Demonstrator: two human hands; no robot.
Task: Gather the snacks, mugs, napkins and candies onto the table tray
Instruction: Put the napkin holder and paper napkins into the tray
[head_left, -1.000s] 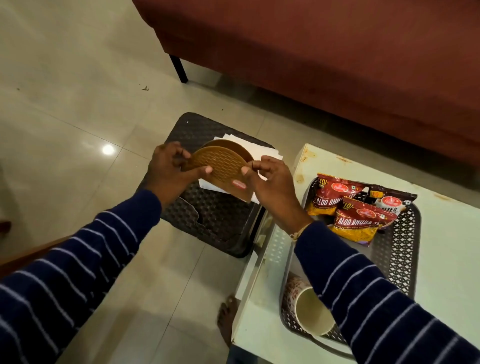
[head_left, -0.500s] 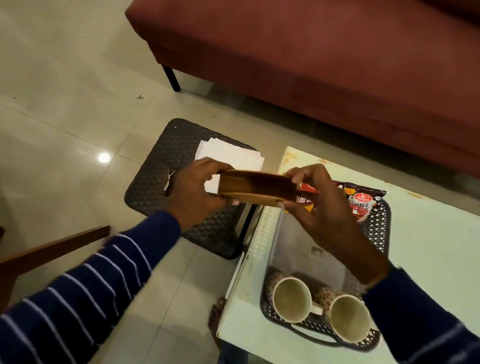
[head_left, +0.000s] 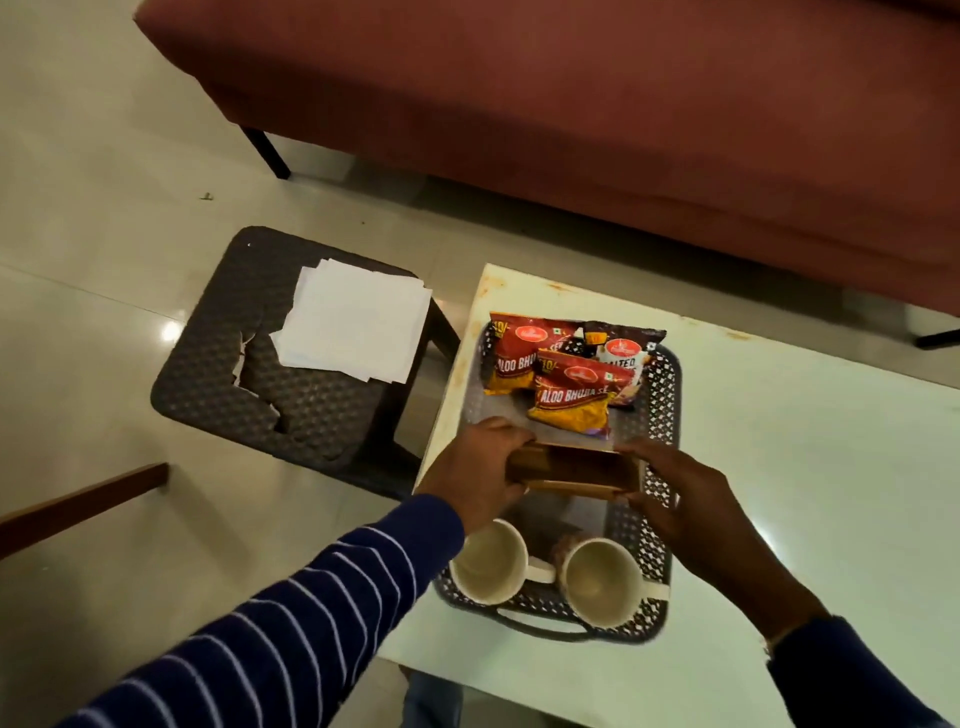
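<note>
Over the tray (head_left: 661, 395), the left hand (head_left: 470, 475) and right hand (head_left: 685, 499) squeeze a brown napkin holder (head_left: 571, 473). Next, I think: set it down between snacks (head_left: 569, 384) and mugs (head_left: 597, 579).

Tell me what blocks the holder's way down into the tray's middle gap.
Nothing visible does. Both hands, left and right, hold the holder over the tray, between the snack packets and the two mugs. The tray floor directly beneath it is hidden.
</note>
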